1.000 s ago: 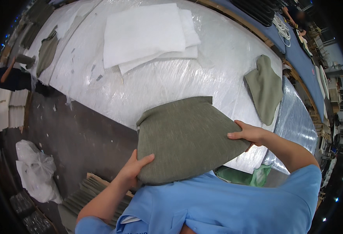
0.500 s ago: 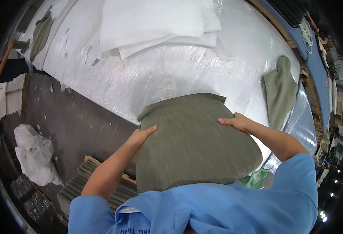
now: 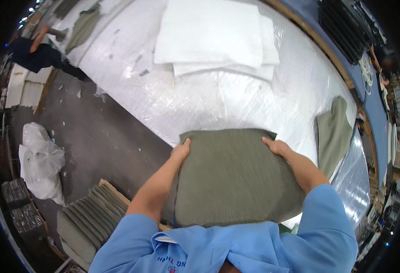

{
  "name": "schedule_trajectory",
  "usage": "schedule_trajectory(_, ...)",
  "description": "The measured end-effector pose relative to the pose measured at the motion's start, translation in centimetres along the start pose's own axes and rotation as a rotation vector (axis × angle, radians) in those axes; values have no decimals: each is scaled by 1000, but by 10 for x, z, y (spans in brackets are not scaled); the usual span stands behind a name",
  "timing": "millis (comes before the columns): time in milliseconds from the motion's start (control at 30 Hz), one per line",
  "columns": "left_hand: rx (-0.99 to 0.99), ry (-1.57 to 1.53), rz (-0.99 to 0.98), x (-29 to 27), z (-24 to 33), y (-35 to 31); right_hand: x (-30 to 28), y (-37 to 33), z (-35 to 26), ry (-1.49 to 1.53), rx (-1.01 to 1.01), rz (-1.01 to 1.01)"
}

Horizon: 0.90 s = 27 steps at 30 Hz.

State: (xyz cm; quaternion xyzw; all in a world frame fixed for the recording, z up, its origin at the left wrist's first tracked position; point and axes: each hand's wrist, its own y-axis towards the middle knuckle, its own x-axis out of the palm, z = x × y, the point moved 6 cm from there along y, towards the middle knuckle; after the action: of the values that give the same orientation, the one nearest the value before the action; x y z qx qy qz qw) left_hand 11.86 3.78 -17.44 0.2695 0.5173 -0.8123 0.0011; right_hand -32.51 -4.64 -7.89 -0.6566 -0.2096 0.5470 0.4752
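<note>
A cushion (image 3: 236,182) covered in olive-green woven fabric lies against my body at the near edge of the plastic-covered table (image 3: 131,98). My left hand (image 3: 181,150) grips its left side close to the far corner, thumb on top and fingers hidden beneath. At the opposite far corner, my right hand (image 3: 276,146) holds the right side in the same way. Between them the far edge of the cover runs nearly straight, with small points of fabric sticking out at both corners. The cushion's underside is hidden.
White padding sheets (image 3: 209,34) are piled at the table's far side. Loose green fabric (image 3: 334,134) lies at the right. Several green cushions (image 3: 88,223) stand lower left, near a white plastic bundle (image 3: 40,159). Another person (image 3: 38,52) is at the far left.
Both hands have slid along the cushion's sides to its far corners. The far edge, curved and raised like a flap before, now lies straighter. The whole view has shifted.
</note>
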Motion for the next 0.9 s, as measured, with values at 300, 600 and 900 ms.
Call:
schedule_trajectory(300, -79, -1298, -775, 14, -26, -224, 34, 28, 60, 239, 6, -7)
schedule_trajectory(600, 487, -1409, -428, -79, 50, -330, 78, -68, -66, 775, -329, -463)
schedule_trajectory(900, 1201, -614, -81, -21, 150, -379, 38, -66, -150, 1384, -772, -201)
